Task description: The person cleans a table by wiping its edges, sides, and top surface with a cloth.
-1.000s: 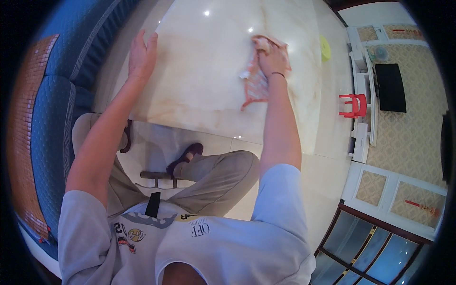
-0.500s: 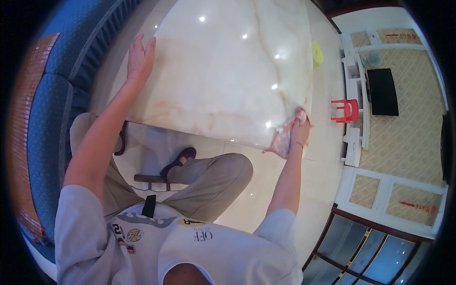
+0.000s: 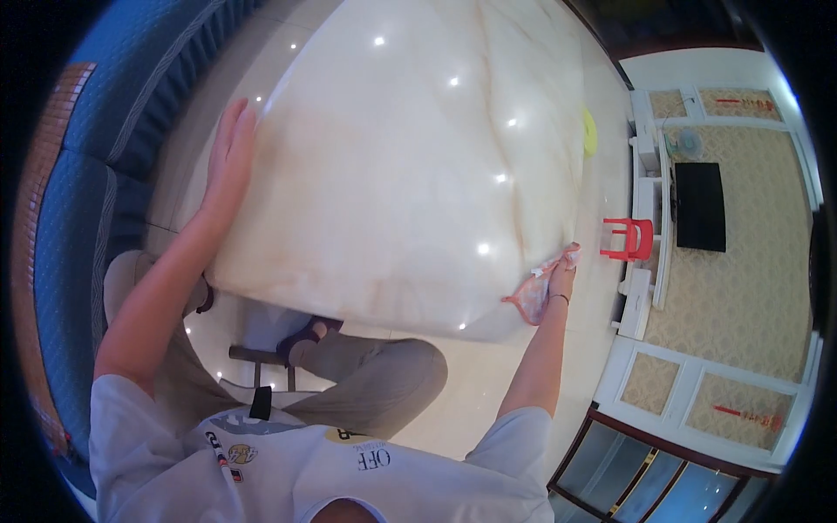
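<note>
Head view: right hand (image 3: 561, 282) grips cloth (image 3: 533, 302) at near right corner of tabletop (image 3: 384, 174); step judged wiping, next move needing secure hold. Left hand (image 3: 232, 155) open beside left edge, contact unclear.

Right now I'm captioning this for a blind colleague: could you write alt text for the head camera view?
A person's right hand holds a pink-and-white cloth at the near right corner of a pale marbled table; the open left hand is by its left edge. A blue sofa is at left, a red chair and television at right.
</note>
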Demonstrator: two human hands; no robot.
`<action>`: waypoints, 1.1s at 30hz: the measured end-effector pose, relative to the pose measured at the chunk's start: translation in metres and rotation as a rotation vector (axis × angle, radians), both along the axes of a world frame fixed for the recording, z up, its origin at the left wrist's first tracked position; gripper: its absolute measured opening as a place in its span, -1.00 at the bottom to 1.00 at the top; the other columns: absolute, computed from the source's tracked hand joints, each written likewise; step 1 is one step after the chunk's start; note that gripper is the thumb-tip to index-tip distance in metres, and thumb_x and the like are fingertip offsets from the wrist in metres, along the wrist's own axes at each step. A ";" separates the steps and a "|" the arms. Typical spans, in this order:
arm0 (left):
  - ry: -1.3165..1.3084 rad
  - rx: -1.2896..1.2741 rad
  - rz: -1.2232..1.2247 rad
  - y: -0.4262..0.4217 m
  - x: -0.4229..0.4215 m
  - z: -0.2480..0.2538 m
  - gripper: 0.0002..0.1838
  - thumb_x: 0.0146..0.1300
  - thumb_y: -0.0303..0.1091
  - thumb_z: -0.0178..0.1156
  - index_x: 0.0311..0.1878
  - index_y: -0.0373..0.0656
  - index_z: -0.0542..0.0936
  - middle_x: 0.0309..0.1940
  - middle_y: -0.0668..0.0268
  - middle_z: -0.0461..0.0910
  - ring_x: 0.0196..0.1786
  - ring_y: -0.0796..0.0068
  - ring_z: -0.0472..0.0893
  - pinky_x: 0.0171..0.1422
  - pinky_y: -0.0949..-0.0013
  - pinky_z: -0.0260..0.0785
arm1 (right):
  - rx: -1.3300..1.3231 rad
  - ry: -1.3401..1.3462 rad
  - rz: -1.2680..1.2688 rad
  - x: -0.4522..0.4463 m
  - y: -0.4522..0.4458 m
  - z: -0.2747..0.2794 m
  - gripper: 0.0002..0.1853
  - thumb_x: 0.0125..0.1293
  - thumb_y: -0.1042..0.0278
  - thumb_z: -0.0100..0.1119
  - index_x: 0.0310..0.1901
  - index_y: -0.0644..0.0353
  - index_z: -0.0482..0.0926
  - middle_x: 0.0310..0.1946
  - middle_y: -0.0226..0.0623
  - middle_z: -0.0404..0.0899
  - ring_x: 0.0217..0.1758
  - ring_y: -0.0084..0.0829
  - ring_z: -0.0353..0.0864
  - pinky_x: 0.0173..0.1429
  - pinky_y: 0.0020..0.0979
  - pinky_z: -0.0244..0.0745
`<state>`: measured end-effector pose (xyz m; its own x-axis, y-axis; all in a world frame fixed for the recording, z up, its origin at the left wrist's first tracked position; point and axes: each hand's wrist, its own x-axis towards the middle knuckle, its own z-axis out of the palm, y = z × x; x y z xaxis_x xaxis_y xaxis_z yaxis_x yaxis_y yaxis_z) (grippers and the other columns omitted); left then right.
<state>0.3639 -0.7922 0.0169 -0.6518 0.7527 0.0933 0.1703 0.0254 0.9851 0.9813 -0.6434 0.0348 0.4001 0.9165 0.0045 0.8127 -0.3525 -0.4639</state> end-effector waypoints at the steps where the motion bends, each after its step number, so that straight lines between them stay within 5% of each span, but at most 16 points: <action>1: -0.016 -0.019 -0.019 -0.001 0.002 0.008 -0.46 0.47 -0.08 -0.15 0.29 -0.35 0.31 0.27 0.08 0.34 0.36 0.33 0.28 0.43 0.38 0.03 | -0.054 -0.007 -0.026 0.006 0.020 -0.001 -0.46 0.38 0.00 -0.14 0.28 0.14 0.36 0.18 -0.09 0.47 0.26 -0.11 0.44 0.29 -0.20 0.31; 4: -0.219 0.001 -0.028 -0.008 0.007 0.016 -0.46 0.49 -0.08 -0.17 0.32 -0.34 0.27 0.30 0.10 0.30 0.37 0.35 0.25 0.45 0.38 0.01 | -0.081 -0.029 -0.019 0.001 0.071 -0.006 -0.40 0.38 -0.09 -0.20 0.29 0.14 0.35 0.19 -0.01 0.44 0.27 -0.08 0.43 0.30 -0.18 0.30; 14: -0.138 -0.103 -0.065 -0.015 0.009 0.027 -0.44 0.49 -0.08 -0.23 0.35 -0.33 0.23 0.31 0.08 0.28 0.39 0.31 0.22 0.47 0.32 -0.02 | 0.140 -0.317 0.190 -0.023 0.243 -0.027 -0.26 0.31 -0.21 -0.18 0.28 0.29 0.35 0.25 0.06 0.38 0.35 -0.02 0.30 0.42 -0.16 0.15; 16: -0.103 -0.082 -0.094 -0.018 0.011 0.022 -0.44 0.48 -0.10 -0.22 0.35 -0.34 0.22 0.29 0.07 0.28 0.39 0.31 0.23 0.46 0.33 -0.03 | 0.256 -0.554 0.282 -0.027 0.271 -0.040 -0.26 0.30 -0.29 -0.25 0.16 0.26 0.49 0.10 0.13 0.49 0.23 0.05 0.43 0.29 -0.15 0.32; 18: -0.078 -0.087 -0.097 -0.018 0.010 0.024 -0.45 0.47 -0.12 -0.20 0.35 -0.34 0.21 0.29 0.07 0.29 0.38 0.31 0.23 0.46 0.34 -0.02 | 0.188 -0.690 0.258 -0.086 0.271 -0.020 -0.29 0.34 -0.25 -0.26 0.12 0.27 0.52 0.03 0.15 0.53 0.16 0.06 0.48 0.22 -0.13 0.36; 20: -0.071 -0.091 -0.114 -0.014 0.009 0.027 -0.46 0.47 -0.14 -0.18 0.35 -0.35 0.20 0.28 0.07 0.29 0.38 0.31 0.24 0.45 0.34 -0.02 | -0.110 -0.355 0.285 -0.150 0.279 0.000 -0.32 0.35 -0.21 -0.26 0.10 0.29 0.53 -0.04 0.18 0.56 0.10 0.07 0.52 0.19 -0.11 0.37; 24: -0.095 -0.085 -0.087 -0.014 0.010 0.029 -0.48 0.46 -0.18 -0.13 0.34 -0.33 0.21 0.26 0.07 0.30 0.36 0.30 0.27 0.41 0.35 0.06 | 0.205 -0.434 0.601 -0.278 0.288 -0.012 -0.35 0.27 -0.18 -0.06 0.05 0.37 0.47 -0.03 0.23 0.52 0.08 0.15 0.49 0.16 0.02 0.38; 33: -0.192 -0.051 -0.022 -0.006 0.009 0.030 -0.46 0.40 -0.10 -0.06 0.27 -0.33 0.27 0.17 0.02 0.34 0.25 0.13 0.38 0.32 0.27 0.18 | 0.434 -0.315 1.158 -0.545 0.177 -0.002 -0.37 0.24 -0.12 0.02 0.19 0.21 0.42 0.19 0.07 0.41 0.30 0.03 0.32 0.37 -0.07 0.19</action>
<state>0.3732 -0.7984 0.0474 -0.6375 0.7672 -0.0704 -0.0200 0.0749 0.9970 0.4362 -0.4667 0.0323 -0.7017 0.6271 0.3383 0.6375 0.7646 -0.0948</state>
